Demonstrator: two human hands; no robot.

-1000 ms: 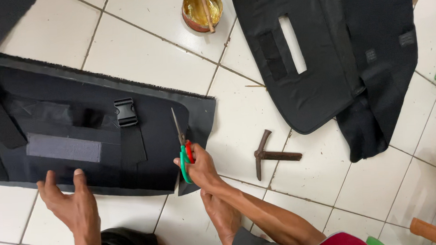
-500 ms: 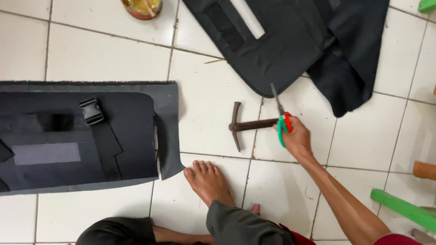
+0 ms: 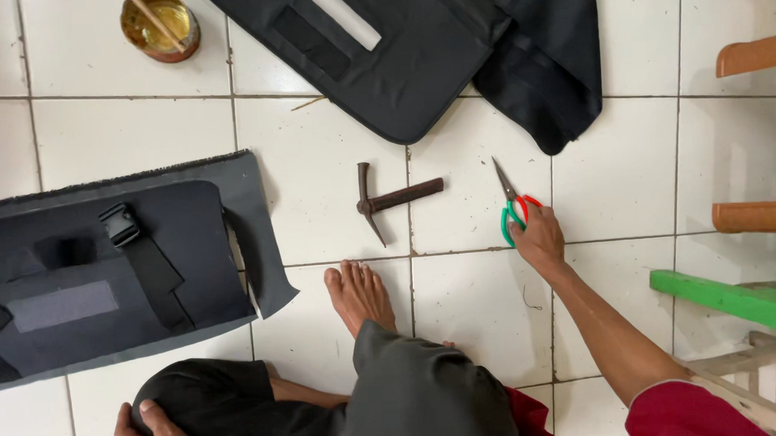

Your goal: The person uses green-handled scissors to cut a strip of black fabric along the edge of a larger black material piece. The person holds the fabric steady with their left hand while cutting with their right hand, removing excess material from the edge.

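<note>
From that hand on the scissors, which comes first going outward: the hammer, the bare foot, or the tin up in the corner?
From the right hand:
1. Hammer, just left on the tiles.
2. Bare foot, lower left; nearly as close, hard to separate.
3. Tin, far upper left corner.

The right hand (image 3: 541, 237) grips green-handled scissors (image 3: 511, 206) on the tiled floor (image 3: 621, 173), just right of a small hammer (image 3: 391, 199); the left hand (image 3: 149, 433) rests on a knee.
</note>
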